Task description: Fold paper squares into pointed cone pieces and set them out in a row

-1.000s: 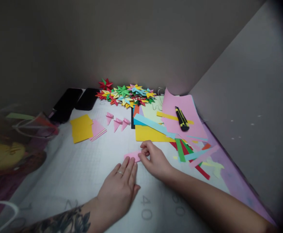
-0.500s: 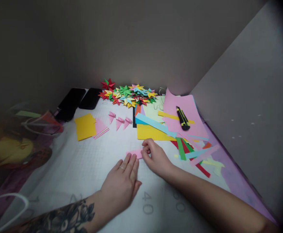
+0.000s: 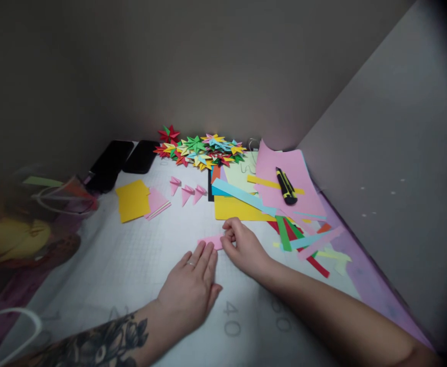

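A small folded strip of pink paper lies on the white gridded sheet in front of me. My left hand rests flat with its fingers stretched out, the fingertips on the left part of the strip. At the strip's right end my right hand is closed, fingers curled and thumb against the paper. Beyond them stand several folded pink paper pieces. Left of these are a stack of yellow paper squares and some pink paper pieces.
A pile of colourful paper stars sits at the back, beside two black phones. To the right, a utility knife lies on pink sheets, with loose paper strips nearer me. A blurred pot stands at left.
The view has shifted very slightly. Both hands keep their places on the pink paper strip, and nothing else has visibly moved.
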Demonstrator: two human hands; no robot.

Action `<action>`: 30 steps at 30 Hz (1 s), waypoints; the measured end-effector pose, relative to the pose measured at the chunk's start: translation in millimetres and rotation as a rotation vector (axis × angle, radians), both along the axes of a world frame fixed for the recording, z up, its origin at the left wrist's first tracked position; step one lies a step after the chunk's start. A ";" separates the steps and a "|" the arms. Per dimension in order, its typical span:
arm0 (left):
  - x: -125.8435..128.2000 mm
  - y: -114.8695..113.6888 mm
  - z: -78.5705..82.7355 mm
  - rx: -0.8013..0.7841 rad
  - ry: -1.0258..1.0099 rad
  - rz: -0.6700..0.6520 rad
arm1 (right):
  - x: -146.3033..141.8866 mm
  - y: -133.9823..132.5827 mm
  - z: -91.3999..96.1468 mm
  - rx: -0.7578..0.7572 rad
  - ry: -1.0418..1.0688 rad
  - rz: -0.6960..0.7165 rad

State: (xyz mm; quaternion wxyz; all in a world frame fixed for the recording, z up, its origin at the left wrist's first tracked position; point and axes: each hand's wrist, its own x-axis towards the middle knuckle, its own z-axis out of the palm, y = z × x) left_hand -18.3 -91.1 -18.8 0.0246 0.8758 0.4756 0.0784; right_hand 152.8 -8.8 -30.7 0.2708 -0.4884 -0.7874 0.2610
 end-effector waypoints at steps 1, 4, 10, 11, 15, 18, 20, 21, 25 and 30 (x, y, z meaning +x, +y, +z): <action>0.0 0.1 0.0 0.001 0.004 -0.001 | 0.1 -0.2 0.9 0.017 -0.008 0.002; 0.1 0.3 0.4 0.002 0.015 0.000 | 1.0 -3.4 5.7 0.142 -0.054 0.043; 0.2 1.1 0.8 0.025 0.010 0.003 | 5.7 -22.1 9.6 0.512 -0.180 0.230; 0.2 1.2 0.5 0.031 0.008 0.001 | 6.5 -25.0 8.5 0.559 -0.203 0.248; 0.0 1.3 -1.6 0.066 0.006 -0.001 | 8.6 -30.9 2.6 0.627 -0.245 0.294; -0.3 1.4 -2.1 0.070 0.006 0.000 | 9.0 -30.6 0.0 0.630 -0.259 0.307; -0.4 1.4 -1.7 0.063 0.005 0.001 | 8.8 -29.9 -0.3 0.632 -0.263 0.304; -0.4 1.5 -1.5 0.062 0.004 0.000 | 8.6 -29.7 -0.1 0.630 -0.262 0.300; -0.5 1.5 -1.0 0.066 0.001 -0.006 | 7.8 -29.6 1.7 0.622 -0.256 0.285; -0.7 1.9 -0.9 0.045 0.009 -0.008 | 7.0 -29.3 3.5 0.623 -0.259 0.282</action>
